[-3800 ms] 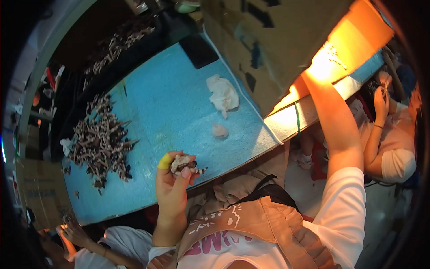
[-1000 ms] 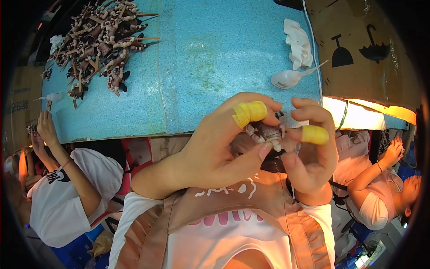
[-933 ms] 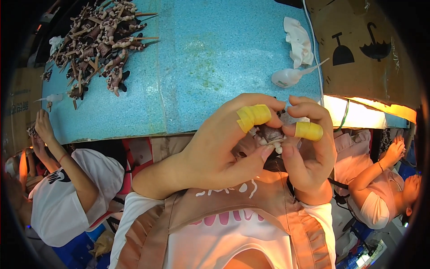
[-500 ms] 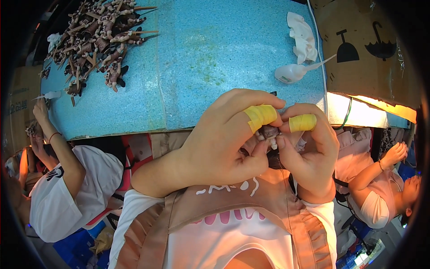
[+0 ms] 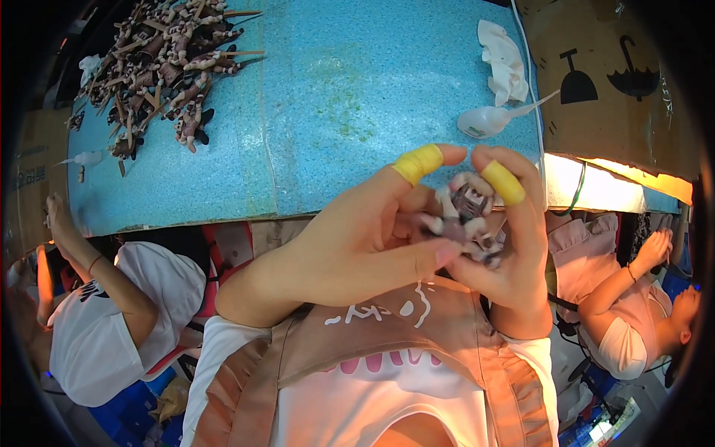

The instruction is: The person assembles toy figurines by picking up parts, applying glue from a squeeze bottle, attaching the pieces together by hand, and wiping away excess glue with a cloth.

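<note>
A small figurine (image 5: 471, 200) in white, dark grey and purplish brown sits upright between my two hands in front of my chest. My left hand (image 5: 365, 231) has its thumb and inner fingers at the figurine's lower left side, while its index finger, wrapped in yellow tape, reaches out above. Curled around the right side of the figurine is my right hand (image 5: 518, 231), its taped index finger bent over the top. The figurine's lower part is blurred and partly covered by my fingers.
A heap of similar figurines (image 5: 167, 67) with thin brown sticks lies at the far left of the blue table (image 5: 320, 89). A white squeeze bottle (image 5: 484, 121) and crumpled white cloth (image 5: 500, 59) lie at right, beside a cardboard box (image 5: 596, 134). People work on both sides.
My hands have turned the figurine, so its upper body shows now instead of its legs. Both index fingers have lifted and spread away from it. The left co-worker's hand has left the bottle.
</note>
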Action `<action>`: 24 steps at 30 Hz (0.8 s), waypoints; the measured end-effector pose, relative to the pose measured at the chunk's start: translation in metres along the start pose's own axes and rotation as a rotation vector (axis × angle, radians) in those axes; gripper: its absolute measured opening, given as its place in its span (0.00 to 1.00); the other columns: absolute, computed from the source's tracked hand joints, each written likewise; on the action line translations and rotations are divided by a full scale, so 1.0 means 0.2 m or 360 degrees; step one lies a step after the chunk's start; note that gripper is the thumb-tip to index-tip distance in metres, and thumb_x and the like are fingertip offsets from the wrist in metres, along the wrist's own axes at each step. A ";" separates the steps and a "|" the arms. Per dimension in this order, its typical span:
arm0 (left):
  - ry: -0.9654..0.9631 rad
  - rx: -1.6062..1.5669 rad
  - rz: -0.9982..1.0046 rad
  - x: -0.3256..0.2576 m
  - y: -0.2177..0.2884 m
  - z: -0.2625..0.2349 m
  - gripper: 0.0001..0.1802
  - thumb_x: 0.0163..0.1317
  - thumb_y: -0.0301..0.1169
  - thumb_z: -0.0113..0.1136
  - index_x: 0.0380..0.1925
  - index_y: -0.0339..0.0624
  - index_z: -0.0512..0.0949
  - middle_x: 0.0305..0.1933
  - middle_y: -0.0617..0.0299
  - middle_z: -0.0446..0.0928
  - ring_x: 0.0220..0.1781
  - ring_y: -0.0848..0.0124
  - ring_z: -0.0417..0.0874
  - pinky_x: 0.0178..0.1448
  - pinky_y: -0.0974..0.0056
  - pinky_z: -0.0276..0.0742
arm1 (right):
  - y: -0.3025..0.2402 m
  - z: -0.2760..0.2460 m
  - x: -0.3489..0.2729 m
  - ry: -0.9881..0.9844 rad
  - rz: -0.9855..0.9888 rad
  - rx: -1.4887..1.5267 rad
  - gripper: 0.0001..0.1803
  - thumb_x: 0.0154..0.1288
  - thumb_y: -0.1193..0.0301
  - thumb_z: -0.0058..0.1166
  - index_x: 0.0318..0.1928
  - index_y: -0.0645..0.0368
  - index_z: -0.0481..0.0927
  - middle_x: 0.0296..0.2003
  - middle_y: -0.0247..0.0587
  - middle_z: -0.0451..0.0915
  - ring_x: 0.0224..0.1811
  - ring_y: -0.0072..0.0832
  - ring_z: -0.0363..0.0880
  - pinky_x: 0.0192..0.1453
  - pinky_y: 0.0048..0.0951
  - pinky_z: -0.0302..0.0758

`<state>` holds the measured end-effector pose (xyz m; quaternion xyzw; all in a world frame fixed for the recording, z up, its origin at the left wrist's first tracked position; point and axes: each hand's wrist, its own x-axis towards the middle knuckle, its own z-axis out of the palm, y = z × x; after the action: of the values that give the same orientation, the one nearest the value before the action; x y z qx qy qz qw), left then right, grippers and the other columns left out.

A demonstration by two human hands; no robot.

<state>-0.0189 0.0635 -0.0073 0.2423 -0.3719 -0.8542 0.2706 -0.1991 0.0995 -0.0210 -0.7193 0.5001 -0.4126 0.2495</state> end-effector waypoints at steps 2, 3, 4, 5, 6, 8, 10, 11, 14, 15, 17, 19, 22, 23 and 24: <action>-0.0025 0.0038 0.0005 0.00 -0.02 -0.01 0.34 0.59 0.22 0.53 0.62 0.40 0.48 0.40 0.57 0.72 0.40 0.76 0.73 0.40 0.73 0.71 | -0.01 0.01 -0.01 -0.0053 0.0232 0.0340 0.38 0.35 0.68 0.69 0.51 0.64 0.70 0.47 0.50 0.67 0.47 0.38 0.68 0.51 0.35 0.68; -0.0045 0.0078 0.0017 0.00 -0.02 -0.01 0.35 0.58 0.21 0.54 0.62 0.41 0.48 0.40 0.56 0.72 0.42 0.75 0.73 0.40 0.72 0.72 | 0.01 0.00 -0.01 -0.0047 0.0234 0.0338 0.38 0.35 0.68 0.69 0.51 0.64 0.70 0.47 0.50 0.67 0.47 0.38 0.68 0.51 0.35 0.68; -0.0050 0.0080 0.0015 0.00 -0.03 -0.01 0.35 0.58 0.21 0.54 0.62 0.41 0.48 0.40 0.56 0.72 0.42 0.75 0.73 0.40 0.72 0.72 | 0.03 -0.01 0.00 -0.0083 0.0094 0.0300 0.37 0.36 0.70 0.68 0.51 0.65 0.70 0.48 0.50 0.66 0.47 0.37 0.68 0.51 0.34 0.68; -0.0027 0.0042 0.0036 0.00 -0.03 0.00 0.34 0.57 0.21 0.55 0.60 0.41 0.48 0.40 0.55 0.72 0.42 0.75 0.73 0.41 0.72 0.72 | 0.05 -0.02 0.00 -0.0119 -0.0045 0.0261 0.36 0.36 0.71 0.67 0.51 0.66 0.69 0.48 0.51 0.66 0.48 0.37 0.68 0.51 0.33 0.68; 0.0000 0.0003 0.0058 0.00 -0.03 0.01 0.34 0.56 0.21 0.55 0.59 0.41 0.49 0.39 0.55 0.72 0.42 0.74 0.73 0.41 0.71 0.72 | 0.05 -0.02 0.01 -0.0117 -0.0044 0.0262 0.36 0.36 0.71 0.67 0.51 0.66 0.69 0.48 0.51 0.66 0.48 0.37 0.68 0.51 0.33 0.68; 0.0014 -0.0040 0.0052 0.01 -0.04 0.01 0.34 0.55 0.21 0.56 0.59 0.41 0.49 0.39 0.55 0.72 0.41 0.75 0.73 0.41 0.70 0.72 | 0.04 -0.04 0.02 -0.0254 -0.0044 0.0282 0.35 0.36 0.73 0.66 0.51 0.67 0.69 0.49 0.51 0.65 0.48 0.36 0.69 0.52 0.33 0.68; 0.0026 -0.0083 0.0042 0.01 -0.04 0.01 0.35 0.54 0.20 0.57 0.58 0.42 0.49 0.38 0.56 0.72 0.40 0.75 0.73 0.40 0.70 0.72 | 0.06 -0.02 0.01 -0.0221 -0.0053 0.0364 0.36 0.37 0.72 0.67 0.51 0.67 0.69 0.49 0.50 0.65 0.48 0.36 0.69 0.53 0.33 0.67; 0.0017 -0.0060 0.0079 0.01 -0.04 0.01 0.35 0.54 0.20 0.57 0.58 0.42 0.49 0.37 0.56 0.72 0.39 0.76 0.72 0.40 0.71 0.72 | 0.06 -0.01 0.00 -0.0192 -0.0065 0.0446 0.37 0.37 0.71 0.68 0.52 0.67 0.68 0.50 0.50 0.64 0.49 0.36 0.68 0.54 0.33 0.66; 0.0046 -0.0001 0.0095 0.00 -0.04 0.01 0.37 0.54 0.21 0.57 0.59 0.42 0.48 0.37 0.57 0.72 0.38 0.77 0.72 0.40 0.73 0.70 | -0.01 0.02 -0.01 -0.0081 0.0332 0.0762 0.40 0.38 0.70 0.69 0.54 0.68 0.66 0.51 0.50 0.62 0.51 0.36 0.67 0.54 0.33 0.67; 0.0070 0.0037 0.0072 0.00 -0.03 0.01 0.38 0.53 0.21 0.57 0.60 0.42 0.48 0.36 0.57 0.71 0.37 0.77 0.71 0.41 0.73 0.70 | -0.02 0.04 -0.01 -0.0076 0.0332 0.0761 0.40 0.38 0.70 0.69 0.54 0.68 0.66 0.51 0.50 0.62 0.51 0.36 0.67 0.54 0.33 0.67; 0.0050 0.0043 0.0096 0.00 -0.03 0.01 0.37 0.54 0.20 0.57 0.60 0.41 0.49 0.37 0.57 0.71 0.37 0.78 0.71 0.41 0.74 0.69 | -0.04 0.07 -0.03 0.0194 0.0525 0.1269 0.42 0.38 0.70 0.70 0.55 0.68 0.64 0.53 0.49 0.60 0.52 0.37 0.67 0.52 0.32 0.69; 0.0039 0.0048 0.0126 0.00 -0.03 0.00 0.36 0.54 0.20 0.56 0.61 0.41 0.50 0.39 0.57 0.71 0.38 0.78 0.71 0.41 0.74 0.69 | 0.03 0.04 -0.04 0.0080 0.0382 0.1068 0.41 0.38 0.71 0.70 0.54 0.69 0.64 0.53 0.50 0.60 0.52 0.37 0.68 0.52 0.32 0.70; 0.0040 0.0019 0.0057 0.00 -0.03 0.00 0.36 0.52 0.19 0.56 0.61 0.35 0.51 0.55 0.47 0.68 0.55 0.62 0.72 0.59 0.63 0.67 | 0.07 0.05 -0.05 0.0024 0.0171 0.0928 0.40 0.39 0.71 0.69 0.53 0.71 0.64 0.53 0.51 0.60 0.51 0.37 0.70 0.51 0.31 0.71; 0.0027 0.0001 0.0077 0.00 -0.03 0.00 0.36 0.52 0.19 0.56 0.60 0.34 0.53 0.55 0.46 0.68 0.56 0.62 0.72 0.59 0.62 0.67 | 0.07 0.05 -0.05 0.0078 0.0099 0.0991 0.39 0.39 0.71 0.69 0.52 0.72 0.65 0.52 0.52 0.60 0.50 0.38 0.71 0.51 0.31 0.71; 0.0019 -0.0016 0.0103 0.00 -0.03 0.00 0.35 0.52 0.18 0.57 0.60 0.33 0.54 0.55 0.46 0.67 0.56 0.61 0.72 0.59 0.62 0.67 | 0.07 0.05 -0.04 0.0074 0.0095 0.0994 0.39 0.39 0.71 0.69 0.52 0.72 0.65 0.52 0.52 0.60 0.50 0.38 0.71 0.51 0.31 0.71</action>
<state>-0.0206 0.0676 -0.0115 0.2339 -0.3737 -0.8455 0.3014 -0.2000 0.1014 -0.0404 -0.5833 0.3757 -0.5550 0.4589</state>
